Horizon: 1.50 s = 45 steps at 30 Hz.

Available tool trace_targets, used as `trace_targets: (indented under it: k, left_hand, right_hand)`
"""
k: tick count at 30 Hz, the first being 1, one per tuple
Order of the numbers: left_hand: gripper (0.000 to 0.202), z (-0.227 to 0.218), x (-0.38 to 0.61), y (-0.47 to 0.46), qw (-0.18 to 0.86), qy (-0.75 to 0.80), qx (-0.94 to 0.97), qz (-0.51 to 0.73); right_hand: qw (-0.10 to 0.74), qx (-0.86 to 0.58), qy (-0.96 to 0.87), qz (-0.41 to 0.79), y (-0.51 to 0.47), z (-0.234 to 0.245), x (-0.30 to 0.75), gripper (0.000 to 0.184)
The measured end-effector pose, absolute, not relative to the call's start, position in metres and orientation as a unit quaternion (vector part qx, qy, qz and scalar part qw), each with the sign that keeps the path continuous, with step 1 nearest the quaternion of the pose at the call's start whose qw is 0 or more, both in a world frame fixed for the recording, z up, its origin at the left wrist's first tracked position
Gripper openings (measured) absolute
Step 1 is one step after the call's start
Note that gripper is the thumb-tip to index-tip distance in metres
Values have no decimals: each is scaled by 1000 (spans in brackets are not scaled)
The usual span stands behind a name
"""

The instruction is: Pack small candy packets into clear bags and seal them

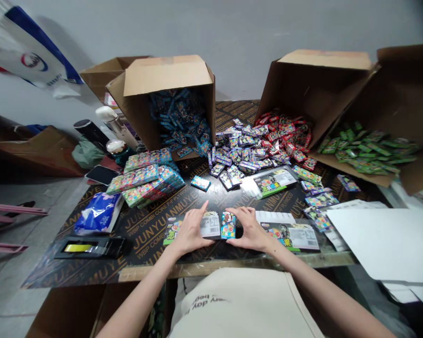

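Note:
My right hand (250,228) grips a small blue candy box (228,224) by its top and bottom ends, thumb at the near end. To its left, my left hand (191,229) rests over a flat printed package (210,225), thumb and forefinger spread apart. The palm hides the package's middle. Beside my right wrist lies another flat printed package (292,236). A single blue box (200,183) lies farther up the table, near a third printed package (273,181).
Open cartons hold blue packs (183,117), red packs (289,131) and green packs (370,150). Purple packs (239,150) are heaped between. Stacked bundles (148,178), a blue tissue pack (97,213) and a tape dispenser (91,247) sit left. White sheets (384,239) lie right.

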State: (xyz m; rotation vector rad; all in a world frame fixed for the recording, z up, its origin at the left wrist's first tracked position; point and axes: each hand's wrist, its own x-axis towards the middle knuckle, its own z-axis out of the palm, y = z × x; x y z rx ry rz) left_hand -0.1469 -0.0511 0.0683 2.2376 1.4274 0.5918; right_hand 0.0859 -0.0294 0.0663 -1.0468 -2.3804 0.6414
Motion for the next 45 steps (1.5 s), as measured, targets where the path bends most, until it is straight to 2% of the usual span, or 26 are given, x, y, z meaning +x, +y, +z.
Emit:
trace_targets:
  k: [4, 8, 10, 13, 15, 17, 19, 21, 24, 31, 35, 39, 42, 45]
  left_hand:
    - [112, 71, -145, -49, 239, 486, 819, 188]
    - [111, 71, -145, -47, 248, 514, 794, 210]
    - [110, 69, -145, -46, 244, 526, 785, 220]
    - [109, 66, -142, -44, 243, 527, 785, 217]
    - [109, 63, -140, -41, 242, 533, 782, 211]
    - [108, 59, -137, -39, 237, 538, 783, 203]
    - [108, 53, -134, -36, 228, 532, 795, 183]
    - [107, 47, -131, -34, 217, 524, 809, 156]
    - [108, 40, -132, -32, 202, 528, 814, 135]
    - [113, 44, -148, -33, 194, 595, 751, 208]
    - [114, 56, -142, -29, 178, 577, 766, 222]
    - [111, 67, -129, -27, 161, 522, 813, 200]
    - [108, 69, -122, -27, 168, 494, 831, 193]
    - [105, 68, -123, -26, 175, 502, 820, 213]
  right_hand:
    - [230, -349, -872, 254, -26, 62, 87, 83]
    - [291, -393, -838, 243, -31, 57, 88, 96]
    - [297, -399, -827, 263, -35, 56, 87, 90]
    - [259, -360, -838, 318, -28, 56, 84, 70]
    - [267, -390, -832, 290, -5, 55, 84, 62]
    - [288, -463, -812, 207, 34, 53, 86, 65]
    - [256, -499, -815, 147, 79, 51, 89, 78]
    - [195, -490, -837, 146, 118, 52, 93, 86]
    - [146, -453, -863, 168, 148, 59, 96, 85]
    - [222, -317, -893, 229, 79, 75, 95, 89]
    - [162, -346, -909, 163, 30, 80, 93, 89]
    - [123, -316, -925, 172, 11, 84, 91, 83]
    - [132, -287, -926, 207, 14, 84, 92, 84]
    - [188, -292, -913, 214, 17, 79, 95, 87]
